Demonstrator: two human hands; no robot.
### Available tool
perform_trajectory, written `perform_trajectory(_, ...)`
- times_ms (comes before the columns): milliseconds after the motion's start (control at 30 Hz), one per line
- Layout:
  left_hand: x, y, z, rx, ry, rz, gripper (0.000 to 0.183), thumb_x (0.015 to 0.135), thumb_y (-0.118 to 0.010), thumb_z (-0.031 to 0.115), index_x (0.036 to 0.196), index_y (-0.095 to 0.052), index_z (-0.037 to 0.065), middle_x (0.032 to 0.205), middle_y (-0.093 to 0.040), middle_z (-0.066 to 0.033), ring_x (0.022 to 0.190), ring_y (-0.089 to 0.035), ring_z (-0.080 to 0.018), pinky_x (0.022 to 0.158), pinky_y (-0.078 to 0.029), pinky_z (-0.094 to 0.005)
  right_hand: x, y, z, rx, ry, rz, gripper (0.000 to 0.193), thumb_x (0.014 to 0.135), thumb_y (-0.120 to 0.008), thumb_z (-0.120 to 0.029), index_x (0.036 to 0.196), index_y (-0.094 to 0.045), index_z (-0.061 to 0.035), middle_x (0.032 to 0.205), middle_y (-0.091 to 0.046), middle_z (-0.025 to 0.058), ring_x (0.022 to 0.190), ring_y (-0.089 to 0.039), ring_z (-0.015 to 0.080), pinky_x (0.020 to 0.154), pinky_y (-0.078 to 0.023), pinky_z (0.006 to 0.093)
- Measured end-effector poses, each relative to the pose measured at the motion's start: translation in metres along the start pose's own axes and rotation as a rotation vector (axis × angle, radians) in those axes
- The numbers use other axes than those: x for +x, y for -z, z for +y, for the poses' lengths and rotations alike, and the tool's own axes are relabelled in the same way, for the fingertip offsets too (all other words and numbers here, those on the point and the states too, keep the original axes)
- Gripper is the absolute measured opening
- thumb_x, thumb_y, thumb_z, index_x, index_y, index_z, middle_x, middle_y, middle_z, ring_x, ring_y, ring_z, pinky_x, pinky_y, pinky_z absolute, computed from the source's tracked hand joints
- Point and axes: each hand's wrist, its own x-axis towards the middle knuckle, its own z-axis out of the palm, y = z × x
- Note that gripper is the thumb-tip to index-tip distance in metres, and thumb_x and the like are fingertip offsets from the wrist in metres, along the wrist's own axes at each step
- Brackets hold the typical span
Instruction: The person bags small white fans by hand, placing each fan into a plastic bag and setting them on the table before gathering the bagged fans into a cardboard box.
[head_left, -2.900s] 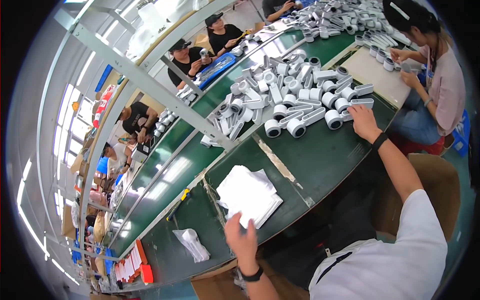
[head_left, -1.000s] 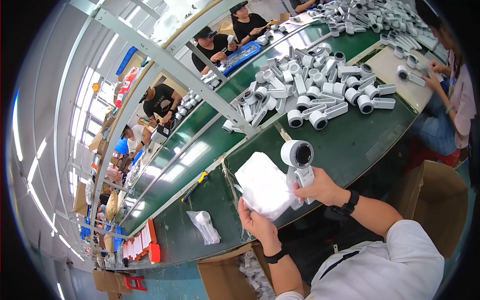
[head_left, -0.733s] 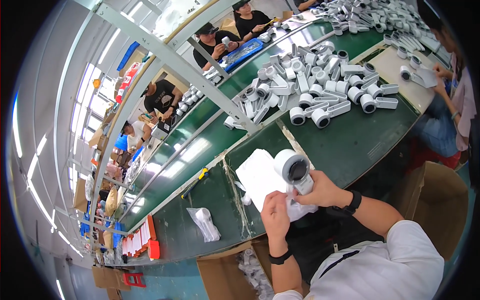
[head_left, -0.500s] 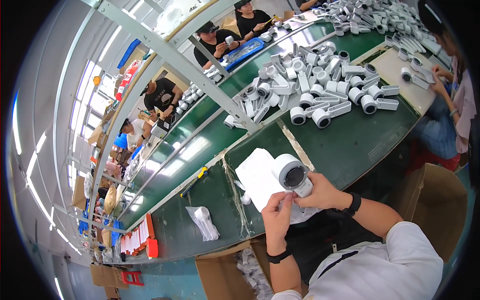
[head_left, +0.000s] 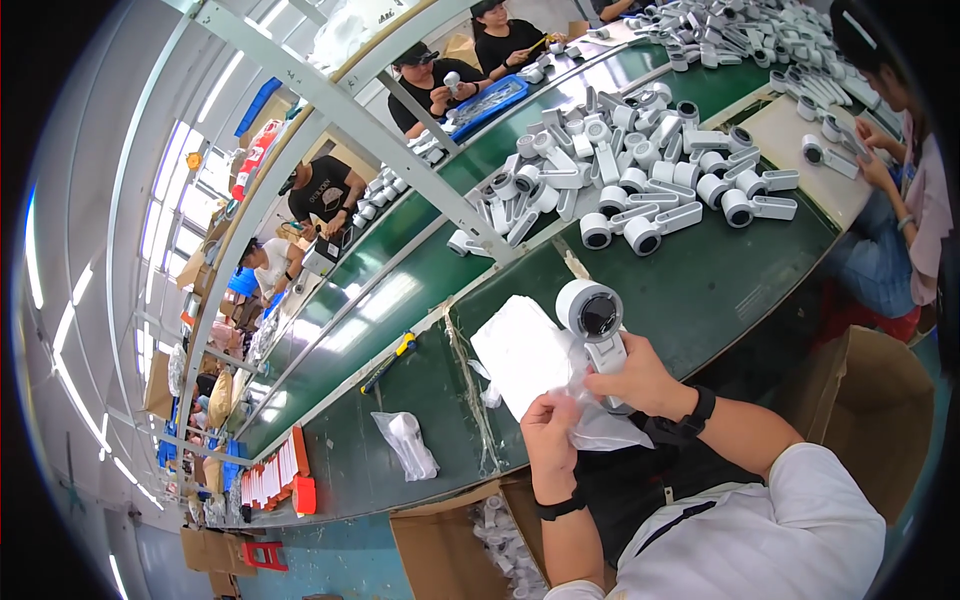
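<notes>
My right hand (head_left: 645,378) is closed around the handle of a white handheld fan (head_left: 603,352), its round, dark-faced head tilted up and away from me. Clear plastic bag film (head_left: 608,432) hangs below the handle. My left hand (head_left: 549,430) pinches the edge of that bag, close to the fan's lower end. Under and behind both hands lies a flat white stack (head_left: 518,350), seemingly of plastic bags. Left of it on the green table, a bagged white piece (head_left: 405,445) rests by itself.
A large heap of white fans (head_left: 640,160) covers the table ahead. A yellow-and-black tool (head_left: 390,362) lies to the left, near a metal rack post (head_left: 370,130). Open cardboard boxes (head_left: 440,545) (head_left: 865,410) stand below the edge. A co-worker (head_left: 905,180) sits at right.
The fan has risen and turned more upright in my right hand. My left hand has drawn slightly down and left, and the clear bag is spread out more below the handle.
</notes>
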Motion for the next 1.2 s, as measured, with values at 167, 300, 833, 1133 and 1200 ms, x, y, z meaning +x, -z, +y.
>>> perform_trajectory(167, 0.002, -0.007, 0.01, -0.254, 0.003, 0.098, 0.008, 0.089, -0.063, 0.005, 0.096, -0.061, 0.001, 0.092, -0.065, -0.0076, 0.082, -0.061, -0.0153, 0.077, -0.05, -0.0296, -0.001, -0.001, -0.002, 0.054, 0.004, 0.057, 0.027, 0.073, -0.071, -0.001, 0.096, -0.055, 0.0002, 0.082, -0.062, 0.0045, 0.063, -0.061, 0.0125, 0.059, -0.05, 0.0283)
perform_trajectory(300, 0.003, -0.013, 0.011, -0.129, 0.036, 0.133, 0.008, 0.089, -0.062, 0.008, 0.095, -0.062, 0.001, 0.086, -0.064, -0.0043, 0.078, -0.059, -0.0132, 0.072, -0.047, -0.025, -0.001, -0.001, 0.005, -0.048, 0.076, 0.103, 0.029, 0.072, -0.072, -0.003, 0.097, -0.058, -0.001, 0.086, -0.063, 0.0036, 0.073, -0.061, 0.0108, 0.068, -0.05, 0.0281)
perform_trajectory(833, 0.001, -0.026, 0.015, 0.373, -0.2, 0.423, 0.015, 0.086, -0.069, 0.012, 0.08, -0.065, -0.001, 0.069, -0.058, 0.0016, 0.062, -0.047, -0.0052, 0.057, -0.035, -0.0212, -0.038, 0.059, -0.031, -0.507, 0.117, -0.107, 0.056, 0.072, -0.082, -0.026, 0.115, -0.058, -0.0012, 0.088, -0.067, 0.0105, 0.079, -0.064, 0.0151, 0.074, -0.051, 0.031)
perform_trajectory(1133, 0.003, -0.041, 0.016, 0.677, -0.25, 0.273, 0.018, 0.083, -0.074, 0.012, 0.078, -0.067, -0.004, 0.069, -0.061, 0.0008, 0.065, -0.05, -0.0056, 0.06, -0.039, -0.0209, -0.037, 0.067, -0.079, -1.154, -0.085, -0.681, 0.096, 0.08, -0.071, -0.043, 0.152, -0.014, -0.0134, 0.076, -0.067, 0.0169, 0.068, -0.065, 0.0382, 0.062, -0.05, 0.0401)
perform_trajectory(1200, -0.003, -0.04, 0.023, 0.646, -0.202, 0.189, 0.017, 0.082, -0.075, 0.011, 0.079, -0.068, -0.004, 0.069, -0.061, 0.0013, 0.064, -0.049, -0.0053, 0.059, -0.039, -0.0204, -0.029, 0.062, -0.078, -1.176, -0.085, -0.72, 0.093, 0.082, -0.068, -0.044, 0.152, -0.015, -0.0155, 0.077, -0.066, 0.0189, 0.07, -0.064, 0.0392, 0.065, -0.05, 0.0411)
